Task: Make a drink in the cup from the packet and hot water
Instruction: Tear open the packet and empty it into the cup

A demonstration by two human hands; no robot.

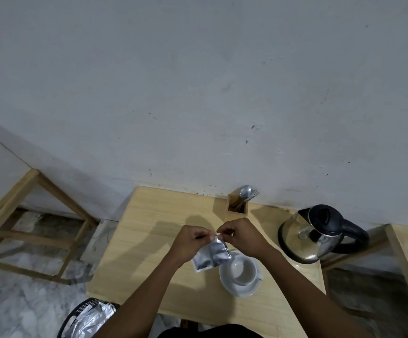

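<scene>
Above the table's middle: left hand (193, 242) and right hand (243, 236) pinch the silver foil packet (214, 254) by its top edge.
Done: nothing poured; white ceramic cup (243, 269) looks empty.
Left: tear, tip, add water from the glass kettle (312, 234).

left hand (190, 241): raised, fingers pinched shut at top edge of packet (212, 254); right hand (240, 236): level with left, same pinch, fingertips nearly touching

The packet (211, 254) is crinkled silver foil. The cup (243, 270) and saucer (239, 287) look like glossy white ceramic. The kettle (305, 240) has shiny metal, clear glass and black plastic. The tabletop (154, 230) is pale matt wood.
</scene>
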